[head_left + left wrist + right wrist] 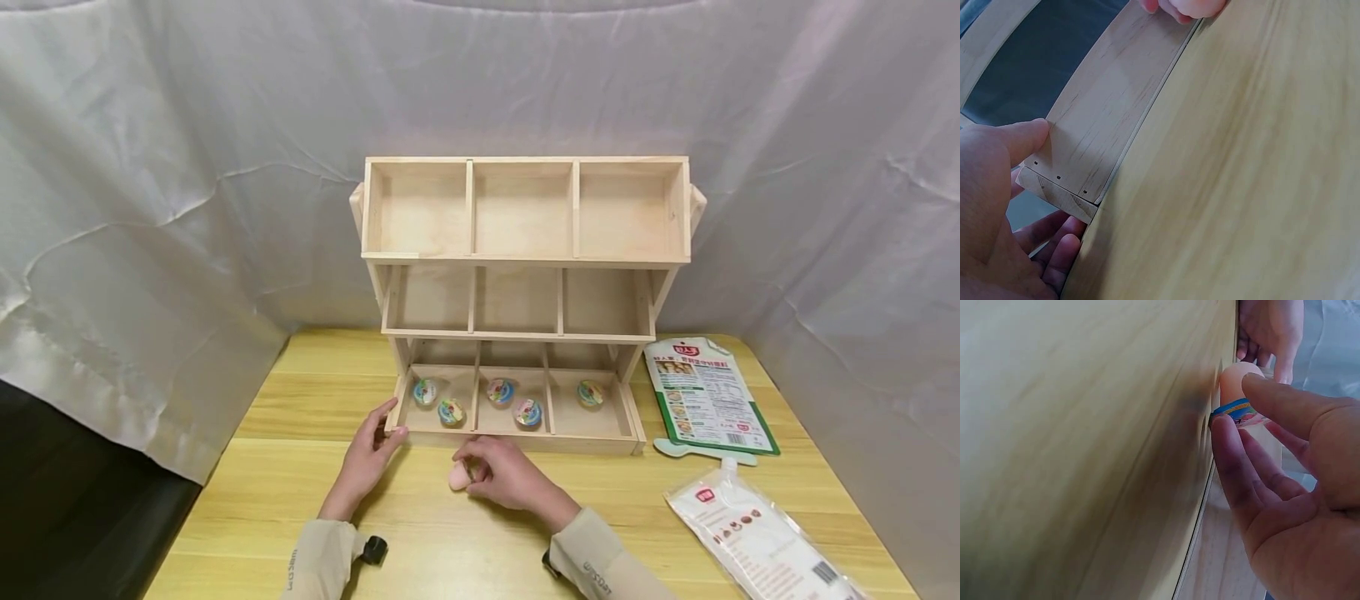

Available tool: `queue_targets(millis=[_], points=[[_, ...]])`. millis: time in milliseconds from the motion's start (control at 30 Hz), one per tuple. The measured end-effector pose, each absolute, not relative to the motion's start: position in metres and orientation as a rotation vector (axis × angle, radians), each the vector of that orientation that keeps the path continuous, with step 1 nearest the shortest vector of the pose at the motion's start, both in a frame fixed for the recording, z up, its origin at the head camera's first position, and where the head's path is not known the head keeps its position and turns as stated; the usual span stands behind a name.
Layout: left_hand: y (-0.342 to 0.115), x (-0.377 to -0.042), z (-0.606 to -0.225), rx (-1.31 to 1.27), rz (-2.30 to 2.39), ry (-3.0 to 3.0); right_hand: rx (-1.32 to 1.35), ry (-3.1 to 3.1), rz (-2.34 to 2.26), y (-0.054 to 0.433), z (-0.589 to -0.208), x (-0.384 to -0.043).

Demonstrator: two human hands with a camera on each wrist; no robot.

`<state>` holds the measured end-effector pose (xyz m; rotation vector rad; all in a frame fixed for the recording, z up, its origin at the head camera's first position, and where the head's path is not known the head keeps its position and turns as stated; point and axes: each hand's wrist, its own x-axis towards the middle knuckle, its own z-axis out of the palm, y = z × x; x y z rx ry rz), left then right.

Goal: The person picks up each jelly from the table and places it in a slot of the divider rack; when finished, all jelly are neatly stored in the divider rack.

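A wooden three-tier rack (525,258) stands on the table. My left hand (363,462) grips the front left corner of its lowest tier, thumb on the front board (1110,100) and fingers round the side. Just in front of the rack, my right hand (510,475) pinches a pinkish jelly cup (1238,381) between thumb and fingers, tilted on its side with its colourful lid towards the palm. Several jelly cups lie in the bottom tier: two in the left compartment, including one cup (452,412), two in the middle, including another (527,412), and one (590,393) at right.
To the rack's right lie a green-and-white food packet (708,396), a pale blue flat-ended utensil (705,451) partly under it, and a clear-edged white spout pouch (757,533). Grey curtains (150,167) hang behind and at the sides of the table.
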<state>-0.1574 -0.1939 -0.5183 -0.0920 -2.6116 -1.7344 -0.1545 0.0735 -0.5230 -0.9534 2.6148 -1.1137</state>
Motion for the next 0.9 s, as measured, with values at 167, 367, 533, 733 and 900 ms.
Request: queue_targets(millis=[167,367,533,733,900], points=[[-0.196,-0.164,-0.531,-0.081,-1.739,-2.608,-0.948,2.601,-1.124,0.074,-0.524,-0.155],[-0.200,-0.174,-0.558,-0.071,-1.710,-2.587,-0.947,2.603,-1.110,0.074,-0.524,-0.156],[-0.202,-0.175,-0.562,-0.094,-1.675,-2.556,-0.967,2.593,-1.125,0.076,-0.522,-0.155],[-0.202,-0.175,-0.560,-0.094,-1.661,-2.570,-0.941,2.596,-1.112,0.076,-0.520,-0.155],[-0.202,-0.175,-0.559,-0.075,-1.684,-2.580,-0.913,2.583,-1.114,0.076,-0.519,-0.154]])
